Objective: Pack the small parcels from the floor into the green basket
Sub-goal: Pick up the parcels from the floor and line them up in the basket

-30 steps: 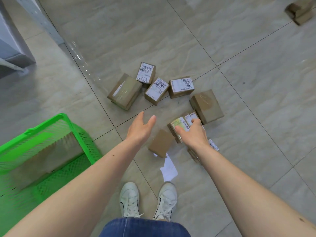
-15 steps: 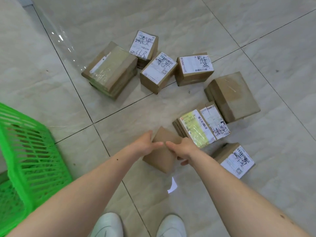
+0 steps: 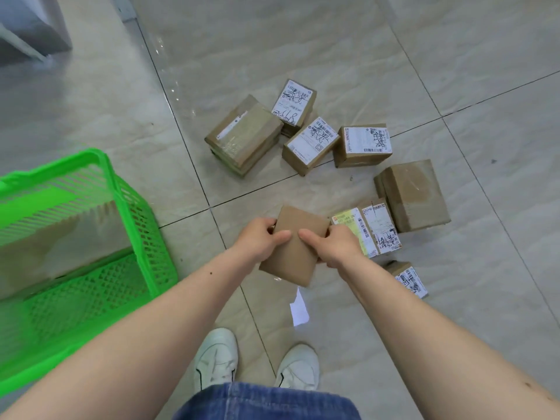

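A plain brown parcel (image 3: pixel 295 253) is held above the floor between both hands. My left hand (image 3: pixel 261 239) grips its left edge, thumb on top. My right hand (image 3: pixel 331 245) grips its right edge the same way. The green basket (image 3: pixel 106 183) stands on the floor to the left, with nothing visible inside. Several more parcels lie on the tiles ahead: a large taped one (image 3: pixel 245 134), three with white labels (image 3: pixel 295 103) (image 3: pixel 312 142) (image 3: pixel 363 144), a plain taped one (image 3: pixel 413 194), a yellow-labelled one (image 3: pixel 368 228) and a small one (image 3: pixel 409 278) under my right forearm.
A white scrap of paper (image 3: pixel 298 310) lies on the floor before my white shoes (image 3: pixel 216 356). A grey piece of furniture (image 3: pixel 27 28) stands at the top left. The floor is glossy tile with dark grout lines.
Both hands have closed on the plain brown parcel and raised it off the floor. The view has pulled back, bringing the basket and my shoes into sight.
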The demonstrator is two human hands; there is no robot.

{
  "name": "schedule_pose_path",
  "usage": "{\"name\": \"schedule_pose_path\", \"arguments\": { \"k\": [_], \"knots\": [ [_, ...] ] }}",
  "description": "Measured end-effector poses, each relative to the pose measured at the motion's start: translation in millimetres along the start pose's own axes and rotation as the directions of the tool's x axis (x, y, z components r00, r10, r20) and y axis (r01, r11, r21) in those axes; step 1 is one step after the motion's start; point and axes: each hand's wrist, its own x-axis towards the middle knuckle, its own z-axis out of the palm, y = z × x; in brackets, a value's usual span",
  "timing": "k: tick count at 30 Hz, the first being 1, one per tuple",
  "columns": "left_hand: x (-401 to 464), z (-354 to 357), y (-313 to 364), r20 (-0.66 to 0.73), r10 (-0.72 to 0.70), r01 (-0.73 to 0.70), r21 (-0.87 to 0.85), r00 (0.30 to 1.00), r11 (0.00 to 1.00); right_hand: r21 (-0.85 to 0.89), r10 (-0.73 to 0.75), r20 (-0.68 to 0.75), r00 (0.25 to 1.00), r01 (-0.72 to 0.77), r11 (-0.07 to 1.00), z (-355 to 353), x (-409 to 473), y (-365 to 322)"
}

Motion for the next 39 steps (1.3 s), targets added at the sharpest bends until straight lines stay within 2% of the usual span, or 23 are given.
{"name": "schedule_pose_path", "arguments": {
  "k": [7,16,20,25,29,32,39],
  "knots": [
    [-128.4,-89.2,67.6,-0.151,0.009,-0.042,-0.214,0.988,0.976,-0.094,-0.114,-0.056,0.992,0.109,0.990,-29.5,-130.1,-102.9],
    [-258.7,-207.6,79.9,-0.401,-0.092,-0.058,-0.345,0.912,0.937,-0.107,-0.312,0.151,0.938,0.329,0.938,6.1,-255.0,-221.1],
    [-297.6,-257.1,56.0,-0.497,-0.174,-0.050,-0.406,0.850,0.913,-0.153,-0.355,0.240,0.904,0.396,0.905,51.3,-293.1,-259.4],
    [-340.5,-313.2,2.2,-0.552,-0.255,-0.028,-0.451,0.794,0.892,-0.175,-0.391,0.301,0.870,0.453,0.874,129.0,-333.0,-286.8],
    [-361.0,-359.7,-46.6,-0.560,-0.295,0.011,-0.454,0.775,0.891,-0.172,-0.408,0.285,0.868,0.465,0.869,201.5,-353.3,-299.4],
    [-361.7,-387.3,-89.5,-0.587,-0.271,0.019,-0.397,0.763,0.917,-0.136,-0.423,0.258,0.869,0.466,0.874,255.1,-359.7,-299.7],
    [-327.8,-408.4,-179.7,-0.596,-0.275,0.105,-0.305,0.755,0.947,-0.150,-0.391,0.197,0.899,0.422,0.894,362.7,-321.3,-276.7]
  ]
}}
